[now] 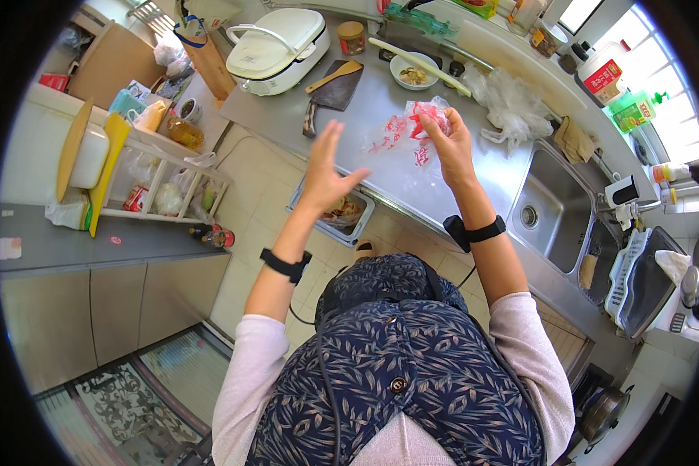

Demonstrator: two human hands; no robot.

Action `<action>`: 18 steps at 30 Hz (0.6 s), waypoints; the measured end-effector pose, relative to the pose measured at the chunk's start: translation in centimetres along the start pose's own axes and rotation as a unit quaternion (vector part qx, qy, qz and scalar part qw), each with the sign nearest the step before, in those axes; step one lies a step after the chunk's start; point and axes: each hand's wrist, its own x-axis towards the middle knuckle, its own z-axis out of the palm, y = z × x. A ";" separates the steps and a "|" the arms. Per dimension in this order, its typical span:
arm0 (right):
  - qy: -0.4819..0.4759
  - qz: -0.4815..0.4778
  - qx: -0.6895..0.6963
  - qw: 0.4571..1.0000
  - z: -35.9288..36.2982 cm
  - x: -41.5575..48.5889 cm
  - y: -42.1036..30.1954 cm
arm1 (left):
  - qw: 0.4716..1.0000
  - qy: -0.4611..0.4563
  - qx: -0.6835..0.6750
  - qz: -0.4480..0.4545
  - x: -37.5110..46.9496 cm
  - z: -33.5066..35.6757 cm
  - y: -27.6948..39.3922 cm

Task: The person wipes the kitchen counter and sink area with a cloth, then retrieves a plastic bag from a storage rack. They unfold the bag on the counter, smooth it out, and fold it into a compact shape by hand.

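Observation:
Bunched between the fingers of my right hand (451, 148) is a clear plastic bag (405, 134) with red print. It hangs crumpled over the steel counter (393, 183). My left hand (328, 175) holds nothing; its thumb and fingers are spread apart beside the counter's front edge. Just past it lies a cleaver (341, 84) with a wooden spatula (333, 76) across its blade. Behind the bag stands a white bowl (415, 81) of pale cut pieces, and a long pale-green stick-like thing (422, 65) rests over its rim.
A white rice cooker (279, 49) and a lidded jar (350, 38) stand at the back. More plastic bags (507, 105) lie near the sink (550, 209) on the right. Below the counter edge is a bin (349, 218) with scraps. A white rack (169, 180) stands left.

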 end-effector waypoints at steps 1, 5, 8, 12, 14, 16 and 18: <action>-0.037 -0.015 0.009 0.999 0.4 -0.3 -0.2 | 1.000 -0.024 0.012 0.004 0.7 1.1 1.2; -0.152 -0.004 0.016 0.988 0.4 -2.1 -0.3 | 0.999 -0.017 0.004 0.032 2.7 3.1 2.7; -0.158 0.050 0.133 0.977 -1.3 -3.6 -0.5 | 0.991 -0.123 0.043 -0.039 2.8 1.8 1.3; -0.133 0.147 0.390 0.899 -5.1 -4.2 -0.7 | 0.990 0.056 0.087 0.099 1.3 1.7 0.4; -0.093 0.263 0.382 0.881 -6.0 -3.7 0.1 | 0.979 0.044 0.120 0.158 0.6 1.7 0.3; 0.010 0.383 0.336 0.861 -6.4 -3.3 1.1 | 0.962 -0.016 0.142 0.232 -0.2 1.9 0.6; -0.101 0.293 0.291 0.905 -6.7 -3.1 1.8 | 0.956 -0.085 0.132 0.249 -1.0 1.9 1.0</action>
